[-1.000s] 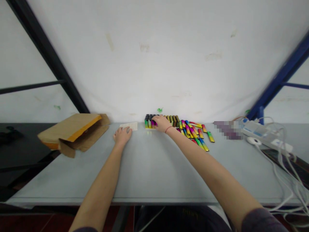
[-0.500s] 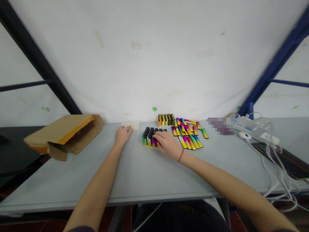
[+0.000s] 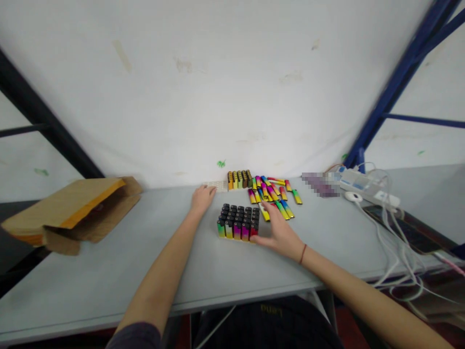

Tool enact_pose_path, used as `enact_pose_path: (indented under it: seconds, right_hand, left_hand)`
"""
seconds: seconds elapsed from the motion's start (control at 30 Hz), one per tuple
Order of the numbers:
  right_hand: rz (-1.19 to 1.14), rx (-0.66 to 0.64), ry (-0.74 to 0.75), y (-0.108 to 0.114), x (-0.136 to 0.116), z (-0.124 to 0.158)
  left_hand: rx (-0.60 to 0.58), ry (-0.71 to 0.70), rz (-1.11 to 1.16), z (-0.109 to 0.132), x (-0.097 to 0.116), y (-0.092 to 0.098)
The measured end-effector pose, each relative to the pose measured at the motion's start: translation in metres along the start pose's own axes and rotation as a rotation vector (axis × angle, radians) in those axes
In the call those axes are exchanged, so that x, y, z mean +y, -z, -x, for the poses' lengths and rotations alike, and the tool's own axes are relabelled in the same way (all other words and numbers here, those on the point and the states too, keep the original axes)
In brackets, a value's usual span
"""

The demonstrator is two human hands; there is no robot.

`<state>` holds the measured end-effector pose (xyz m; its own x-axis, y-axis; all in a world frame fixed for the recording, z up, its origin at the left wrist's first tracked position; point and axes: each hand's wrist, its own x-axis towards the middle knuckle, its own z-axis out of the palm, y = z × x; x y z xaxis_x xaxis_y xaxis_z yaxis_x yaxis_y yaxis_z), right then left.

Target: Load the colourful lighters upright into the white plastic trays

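Observation:
A block of upright lighters with black tops stands in rows on a pale base in the middle of the table. My right hand is at its right side, thumb and fingers spread, the thumb by the front right corner. I cannot tell whether the thumb touches it. My left hand has its fingers curled over the left end of a flat white tray with small holes, partly hiding it. Touching or close to the tray's right end is a second set of upright lighters, yellow to brown.
Loose multicoloured lighters lie right of the upright sets, some behind my right hand. An open brown cardboard package lies at the left. A power strip, tangled white cables and a dark phone-like device are at the right.
The black-topped lighter block has come nearer to me. My right hand has left its top and spread beside it. My left hand and the white tray have moved right, towards the yellow-brown lighters.

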<state>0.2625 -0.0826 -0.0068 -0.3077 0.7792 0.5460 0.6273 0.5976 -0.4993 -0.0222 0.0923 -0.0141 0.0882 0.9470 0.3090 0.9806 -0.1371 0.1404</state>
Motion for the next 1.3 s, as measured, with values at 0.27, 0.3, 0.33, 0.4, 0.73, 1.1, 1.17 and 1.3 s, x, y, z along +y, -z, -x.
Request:
enact_pose_path:
  seconds: [0.27,0.3,0.33,0.4,0.73,1.1,1.17,1.3]
  right_hand:
    - [-0.233,-0.237,-0.091,-0.022,0.014,-0.011]
    - [-0.248,-0.232,-0.088,-0.022,0.013,-0.013]
    - [-0.258,-0.225,-0.086,-0.022,0.011,-0.013]
    - [-0.251,-0.206,-0.086,-0.019,0.007,-0.01]
    - [-0.212,-0.166,-0.23,0.045,0.016,0.063]
    - [-0.198,-0.066,-0.313,0.092,0.041,0.111]
    - [-0.21,-0.02,-0.32,0.096,0.044,0.117]
    - [-0.308,0.081,-0.401,0.105,0.057,0.131]
  left_hand:
    - [-0.025,-0.009,-0.01,0.004,0.006,0.008]
    - [0.034,-0.009,0.001,0.006,0.008,0.01]
    - [0.108,-0.014,0.02,0.009,0.01,0.013]
    - [0.229,-0.077,0.085,0.015,0.017,0.017]
    - [0.011,-0.549,0.34,0.022,0.091,-0.018]
    - [0.056,-0.616,0.304,0.018,0.115,-0.04]
    - [0.063,-0.599,0.296,0.02,0.116,-0.041]
    - [0.075,-0.584,0.306,0.022,0.116,-0.042]
